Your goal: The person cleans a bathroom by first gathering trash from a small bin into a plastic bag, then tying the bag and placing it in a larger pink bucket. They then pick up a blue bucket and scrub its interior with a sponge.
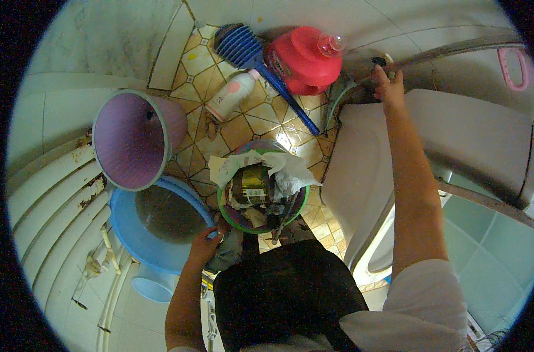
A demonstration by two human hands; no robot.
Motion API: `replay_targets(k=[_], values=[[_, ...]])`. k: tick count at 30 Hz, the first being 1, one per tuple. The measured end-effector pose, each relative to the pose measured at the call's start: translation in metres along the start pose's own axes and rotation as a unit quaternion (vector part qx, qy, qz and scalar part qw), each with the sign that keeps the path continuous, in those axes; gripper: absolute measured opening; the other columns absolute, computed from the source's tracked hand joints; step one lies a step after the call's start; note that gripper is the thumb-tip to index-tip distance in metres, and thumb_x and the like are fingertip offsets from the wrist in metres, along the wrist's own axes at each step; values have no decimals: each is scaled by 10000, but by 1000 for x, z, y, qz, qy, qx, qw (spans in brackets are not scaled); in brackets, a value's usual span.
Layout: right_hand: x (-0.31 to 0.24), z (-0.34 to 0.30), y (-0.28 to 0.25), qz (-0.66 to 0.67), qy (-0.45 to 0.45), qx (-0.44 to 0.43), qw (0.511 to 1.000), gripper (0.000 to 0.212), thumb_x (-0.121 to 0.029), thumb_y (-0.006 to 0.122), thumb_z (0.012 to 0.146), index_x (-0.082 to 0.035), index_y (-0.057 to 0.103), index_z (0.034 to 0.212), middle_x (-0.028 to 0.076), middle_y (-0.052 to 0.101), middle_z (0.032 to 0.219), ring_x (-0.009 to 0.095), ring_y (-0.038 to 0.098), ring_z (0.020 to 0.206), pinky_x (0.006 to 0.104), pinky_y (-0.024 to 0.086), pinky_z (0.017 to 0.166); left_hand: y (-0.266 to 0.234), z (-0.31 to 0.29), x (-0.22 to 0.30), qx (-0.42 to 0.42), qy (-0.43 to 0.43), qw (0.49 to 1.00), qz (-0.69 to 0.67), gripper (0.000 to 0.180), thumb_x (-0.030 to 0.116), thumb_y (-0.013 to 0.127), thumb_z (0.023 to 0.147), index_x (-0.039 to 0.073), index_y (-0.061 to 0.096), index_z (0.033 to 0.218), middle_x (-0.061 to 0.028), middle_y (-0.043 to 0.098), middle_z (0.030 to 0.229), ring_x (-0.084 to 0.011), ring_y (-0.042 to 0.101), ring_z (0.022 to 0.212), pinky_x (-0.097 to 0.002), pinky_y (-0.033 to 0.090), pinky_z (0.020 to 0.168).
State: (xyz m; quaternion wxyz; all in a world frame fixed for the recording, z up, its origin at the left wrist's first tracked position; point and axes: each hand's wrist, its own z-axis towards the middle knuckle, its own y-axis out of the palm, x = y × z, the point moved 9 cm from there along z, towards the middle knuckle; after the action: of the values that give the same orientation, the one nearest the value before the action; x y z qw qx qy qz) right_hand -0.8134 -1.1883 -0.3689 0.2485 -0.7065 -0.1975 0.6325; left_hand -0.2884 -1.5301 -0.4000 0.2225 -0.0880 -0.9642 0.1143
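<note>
My left hand [205, 245] holds the near right rim of a round blue basin [121, 232], which has murky water inside. Stretched far forward, my right hand [390, 87] has its fingers at a small valve with a black knob [378, 60], low on the wall beside the toilet [361, 158]. A thin pale hose [339, 100] runs down near that hand. Between my feet stands a green-rimmed waste bin [305, 202], filled with crumpled paper, a plastic bag and a dark gold packet [255, 183].
A purple bucket [129, 141] lies tipped at the left, near a white radiator [49, 196]. Ahead on the tiles are a blue brush [267, 67], a red jug [302, 61] and a white bottle [231, 95]. A small blue tub [152, 288] sits behind the basin. One pink handle [513, 69] is at right.
</note>
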Motion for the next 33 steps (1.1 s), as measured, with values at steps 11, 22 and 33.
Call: replay_targets(k=[11, 22, 33], values=[[-23, -9, 34, -74, -89, 30, 993, 574, -269, 643, 671, -73, 361, 1130, 92, 497, 812, 162, 493, 630, 262, 411, 515, -4, 4, -1, 1, -10, 1000, 29, 427, 334, 590, 702, 84, 517, 1041, -107, 569, 661, -147, 524, 538, -275, 408, 502], [8, -61, 72, -5, -49, -20, 999, 332, -272, 593, 707, -20, 476, 889, 128, 547, 766, 263, 533, 691, 342, 428, 651, 0, 5, 5, -44, -79, 996, 12, 387, 255, 562, 731, 73, 482, 1064, -172, 480, 1054, -301, 468, 960, -359, 391, 808], [184, -165, 205, -445, -4, -393, 805, 632, -301, 592, 677, -87, 299, 1195, 162, 421, 1122, 325, 423, 1011, 382, 365, 842, -14, 29, -25, -9, -38, 996, -75, 385, 174, 549, 748, 58, 454, 1103, -72, 561, 671, -117, 502, 587, -251, 412, 563]])
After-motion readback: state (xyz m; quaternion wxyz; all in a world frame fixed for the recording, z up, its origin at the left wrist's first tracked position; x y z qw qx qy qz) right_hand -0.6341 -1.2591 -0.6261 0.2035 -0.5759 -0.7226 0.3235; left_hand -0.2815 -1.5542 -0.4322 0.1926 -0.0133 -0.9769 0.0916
